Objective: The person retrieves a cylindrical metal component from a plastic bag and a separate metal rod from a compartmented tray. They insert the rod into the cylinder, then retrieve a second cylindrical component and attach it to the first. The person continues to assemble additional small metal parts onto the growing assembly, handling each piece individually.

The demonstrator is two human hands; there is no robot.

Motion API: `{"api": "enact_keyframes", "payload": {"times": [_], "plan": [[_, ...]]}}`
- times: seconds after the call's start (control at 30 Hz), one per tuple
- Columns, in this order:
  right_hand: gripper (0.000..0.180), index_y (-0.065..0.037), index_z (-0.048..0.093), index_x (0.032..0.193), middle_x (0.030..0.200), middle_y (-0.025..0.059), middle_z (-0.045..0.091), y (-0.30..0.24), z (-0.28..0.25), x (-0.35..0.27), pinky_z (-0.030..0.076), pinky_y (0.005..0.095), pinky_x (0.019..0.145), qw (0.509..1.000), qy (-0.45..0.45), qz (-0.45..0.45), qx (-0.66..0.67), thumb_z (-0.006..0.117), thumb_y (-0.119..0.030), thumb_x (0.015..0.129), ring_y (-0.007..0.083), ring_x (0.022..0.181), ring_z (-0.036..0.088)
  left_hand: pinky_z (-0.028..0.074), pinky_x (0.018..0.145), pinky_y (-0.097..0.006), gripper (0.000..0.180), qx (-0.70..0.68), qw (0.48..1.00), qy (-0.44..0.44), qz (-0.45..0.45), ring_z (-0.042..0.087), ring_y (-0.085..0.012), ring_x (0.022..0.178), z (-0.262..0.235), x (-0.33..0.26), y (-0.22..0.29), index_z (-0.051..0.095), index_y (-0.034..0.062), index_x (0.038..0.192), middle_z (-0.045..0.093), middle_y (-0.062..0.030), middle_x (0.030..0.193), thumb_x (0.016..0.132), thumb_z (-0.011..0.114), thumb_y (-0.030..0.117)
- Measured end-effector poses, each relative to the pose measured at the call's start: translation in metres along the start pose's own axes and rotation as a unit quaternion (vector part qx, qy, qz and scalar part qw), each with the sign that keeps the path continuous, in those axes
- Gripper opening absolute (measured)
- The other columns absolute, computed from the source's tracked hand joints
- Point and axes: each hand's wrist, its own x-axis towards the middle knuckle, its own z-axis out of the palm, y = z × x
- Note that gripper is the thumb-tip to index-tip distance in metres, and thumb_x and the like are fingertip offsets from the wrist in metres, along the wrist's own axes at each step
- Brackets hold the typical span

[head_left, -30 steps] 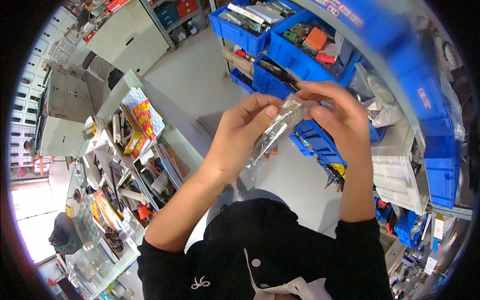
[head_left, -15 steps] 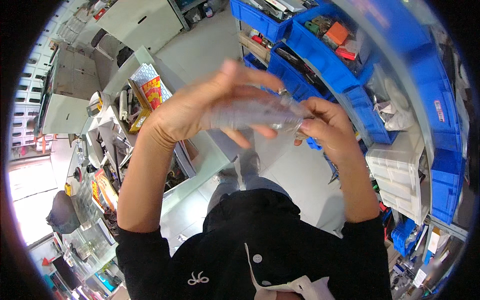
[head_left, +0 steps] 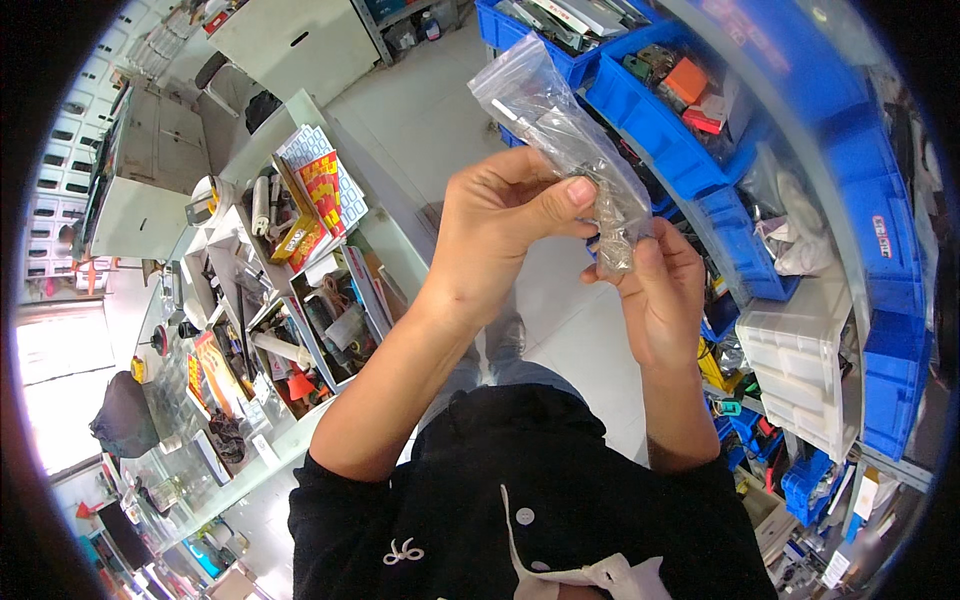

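Observation:
A clear plastic zip bag (head_left: 575, 135) is held up in front of me, slanting from upper left to lower right. Small brownish metallic pieces seem to lie in its lower end; their kind cannot be made out. My left hand (head_left: 510, 215) pinches the bag near its middle between thumb and fingers. Lower down, my right hand (head_left: 660, 280) grips the bag's bottom corner, the thumb on the near side. The bag's upper end stands free above my left hand.
Blue bins (head_left: 660, 130) full of parts line a rack at the right, with a white ribbed container (head_left: 795, 370) below them. To the left, a glass-topped bench (head_left: 270, 465) carries divided boxes (head_left: 340, 320) of tools and papers. A white cabinet (head_left: 290, 45) stands at the far end.
My left hand has moved right from the blurred bag's left end to pinch its middle. The bag now hangs more upright, its top raised, while my right hand still holds its lower end.

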Motion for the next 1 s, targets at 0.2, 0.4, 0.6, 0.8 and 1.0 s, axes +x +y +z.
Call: {"api": "enact_keyframes", "payload": {"times": [0.2,0.4,0.6,0.8,1.0], "plan": [[0.026,0.0,0.053,0.094,0.089,0.0086,0.059,0.005,0.004,-0.002,0.052,0.0327,0.065,0.996,-0.033,-0.002,0.079,0.058,-0.023,0.082,0.0148,0.078,0.058,0.044,0.051,-0.022,0.019,-0.06,0.998,-0.022,-0.022,0.055,-0.0104,0.061,0.01,-0.001,-0.005,0.059,-0.0013,0.086,0.061,-0.0078,0.074,0.075,0.066,0.013],[0.033,-0.004,0.049,0.104,0.08,0.0068,0.055,0.002,0.006,-0.002,0.048,0.0321,0.064,0.955,-0.098,0.111,0.256,0.045,-0.033,0.088,0.0139,0.07,0.053,0.044,0.046,-0.021,0.017,-0.063,0.997,-0.032,-0.023,0.055,-0.0101,0.055,0.015,0.0,-0.003,0.058,-0.0028,0.085,0.061,-0.0086,0.073,0.078,0.063,0.011],[0.035,-0.007,0.048,0.107,0.072,0.0061,0.05,0.0,0.008,0.001,0.045,0.0311,0.062,0.881,-0.124,0.197,0.412,0.04,-0.036,0.089,0.0135,0.064,0.049,0.044,0.045,-0.022,0.015,-0.084,0.996,-0.02,-0.011,0.055,-0.009,0.058,0.019,0.004,-0.003,0.058,-0.0036,0.083,0.061,-0.0096,0.074,0.078,0.063,0.01],[0.034,-0.002,0.049,0.1,0.07,0.0056,0.048,-0.001,0.01,0.002,0.045,0.0313,0.059,0.992,-0.003,-0.053,-0.116,0.046,-0.033,0.087,0.0136,0.062,0.046,0.044,0.046,-0.022,0.014,-0.057,0.998,-0.022,-0.003,0.056,-0.01,0.058,0.018,0.005,-0.001,0.058,-0.0037,0.083,0.06,-0.0097,0.074,0.077,0.063,0.008],[0.037,-0.002,0.048,0.106,0.074,0.0089,0.053,0.0,-0.004,0.007,0.046,0.034,0.06,0.875,-0.165,0.202,0.408,0.043,-0.034,0.088,0.0164,0.063,0.05,0.046,0.047,-0.022,0.014,-0.07,0.997,-0.024,-0.021,0.058,-0.0125,0.058,0.021,0.003,-0.002,0.058,-0.0041,0.083,0.06,-0.0098,0.073,0.076,0.063,0.007]]}}
